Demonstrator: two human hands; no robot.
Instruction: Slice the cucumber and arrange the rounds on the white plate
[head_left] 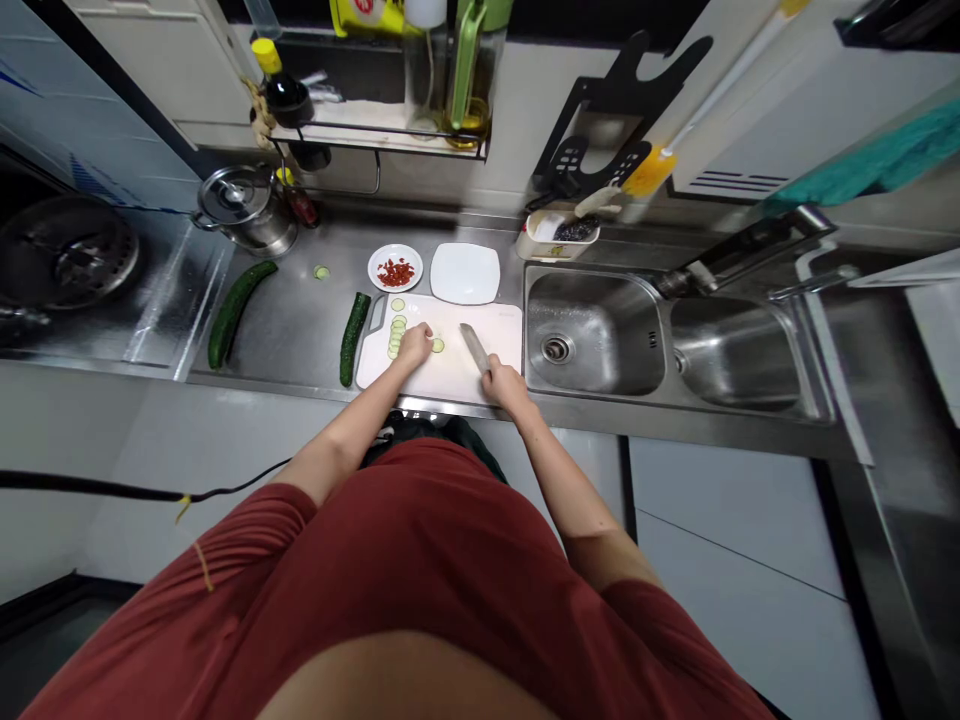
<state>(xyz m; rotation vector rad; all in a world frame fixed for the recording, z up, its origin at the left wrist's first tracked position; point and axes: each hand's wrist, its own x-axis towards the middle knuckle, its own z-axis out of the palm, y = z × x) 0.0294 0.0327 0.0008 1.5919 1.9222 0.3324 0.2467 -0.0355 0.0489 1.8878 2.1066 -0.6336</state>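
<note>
My right hand (505,386) is wrapped round the handle of a kitchen knife (473,348), its blade slanting up and left over the white cutting board (450,385). My left hand (415,347) is on the left half of the board with its fingers drawn together; whatever they may hold is hidden. Just right of its fingertips lies a single cucumber slice (438,345). Left of that hand, several overlapping cucumber slices (395,335) form a row, partly beside the fingers. One cucumber (354,340) rests along the board's left edge.
A larger cucumber (236,315) lies farther left on the steel counter. Behind the board are a plate of chopped red pieces (396,270) and a white square plate (465,273). The double sink (592,378) is on the right, a lidded pot (244,210) at the back left.
</note>
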